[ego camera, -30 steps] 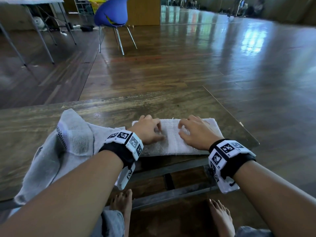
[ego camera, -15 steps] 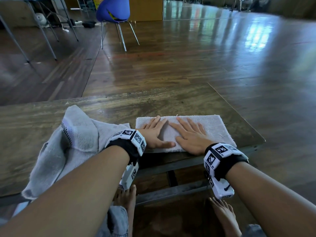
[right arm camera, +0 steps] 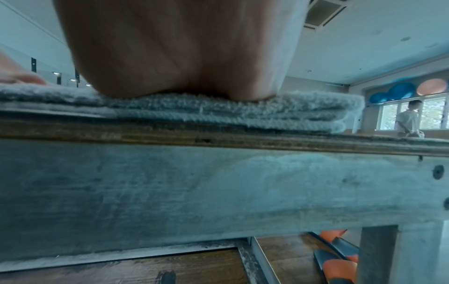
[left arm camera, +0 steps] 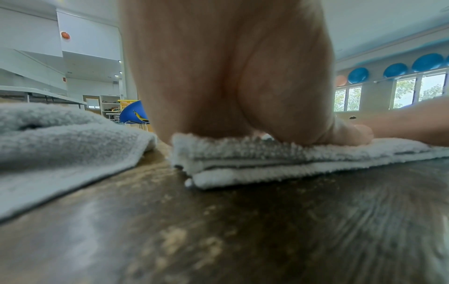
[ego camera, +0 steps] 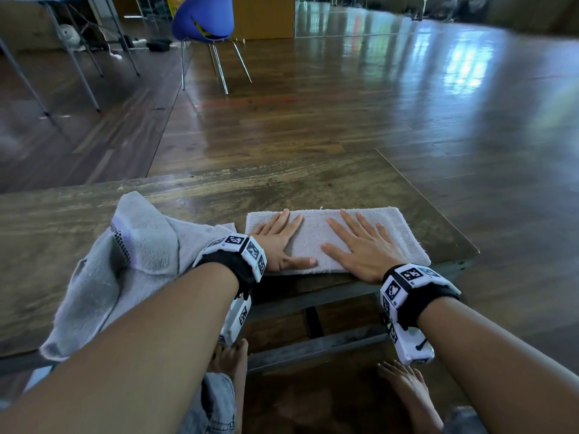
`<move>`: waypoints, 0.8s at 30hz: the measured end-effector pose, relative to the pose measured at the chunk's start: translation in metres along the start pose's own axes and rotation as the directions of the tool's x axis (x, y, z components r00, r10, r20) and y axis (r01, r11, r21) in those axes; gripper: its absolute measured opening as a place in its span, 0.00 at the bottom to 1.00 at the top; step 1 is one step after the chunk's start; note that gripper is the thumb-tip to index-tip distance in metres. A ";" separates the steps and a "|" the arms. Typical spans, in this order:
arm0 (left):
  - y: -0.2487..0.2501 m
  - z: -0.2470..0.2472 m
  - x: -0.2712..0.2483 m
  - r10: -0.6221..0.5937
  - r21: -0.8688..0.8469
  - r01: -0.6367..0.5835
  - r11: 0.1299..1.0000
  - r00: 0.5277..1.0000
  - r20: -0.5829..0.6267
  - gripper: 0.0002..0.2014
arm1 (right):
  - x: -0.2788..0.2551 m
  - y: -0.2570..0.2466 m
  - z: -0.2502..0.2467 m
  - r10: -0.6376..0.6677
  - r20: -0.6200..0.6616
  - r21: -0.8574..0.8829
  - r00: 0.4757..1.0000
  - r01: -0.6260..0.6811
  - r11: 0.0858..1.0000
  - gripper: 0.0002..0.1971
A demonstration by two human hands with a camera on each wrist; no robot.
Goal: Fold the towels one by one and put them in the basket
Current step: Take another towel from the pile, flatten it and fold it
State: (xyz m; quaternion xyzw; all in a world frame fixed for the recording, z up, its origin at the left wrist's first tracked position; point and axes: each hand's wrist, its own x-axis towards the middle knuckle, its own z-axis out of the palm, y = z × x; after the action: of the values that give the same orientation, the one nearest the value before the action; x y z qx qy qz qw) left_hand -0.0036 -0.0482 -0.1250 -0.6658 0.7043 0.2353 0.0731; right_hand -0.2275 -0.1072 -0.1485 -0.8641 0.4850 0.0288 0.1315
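Folded white towel (ego camera: pixel 316 242) lying flat along the near edge of the wooden table (ego camera: pixel 313 183), toward its right corner. Left hand (ego camera: pixel 275 238) palm-down on the towel's left end, fingers straight and slightly spread, thumb extended along the near hem. Right hand (ego camera: pixel 360 245) palm-down on the right half, fingers straight and fanned apart. The wrist views show both palms pressing the stacked layers. A grey towel (ego camera: pixel 125 261), unfolded and rumpled, lies just left, draped over the near edge. A blue chair (ego camera: pixel 203 17) stands on the floor beyond.
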 end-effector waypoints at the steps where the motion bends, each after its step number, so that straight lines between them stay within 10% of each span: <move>1: -0.001 -0.001 0.001 0.000 0.002 0.000 1.000 1.000 0.008 0.57 | 0.000 0.003 -0.001 0.023 -0.005 0.003 1.000 -0.023 1.000 0.41; 18: -0.016 0.000 -0.002 -0.137 0.070 0.138 0.988 0.990 -0.027 0.66 | -0.014 0.050 -0.013 0.257 0.007 0.040 0.966 -0.257 0.966 0.48; 24: -0.013 -0.008 0.001 -0.135 -0.089 0.124 0.988 0.982 -0.132 0.61 | -0.021 0.017 -0.020 0.000 -0.414 -0.122 0.910 -0.055 0.991 0.24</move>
State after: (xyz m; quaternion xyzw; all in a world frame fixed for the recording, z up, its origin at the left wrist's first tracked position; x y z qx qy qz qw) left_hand 0.0105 -0.0523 -0.1208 -0.7274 0.6527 0.2117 0.0127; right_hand -0.2538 -0.1034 -0.1290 -0.8506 0.5109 -0.1208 -0.0310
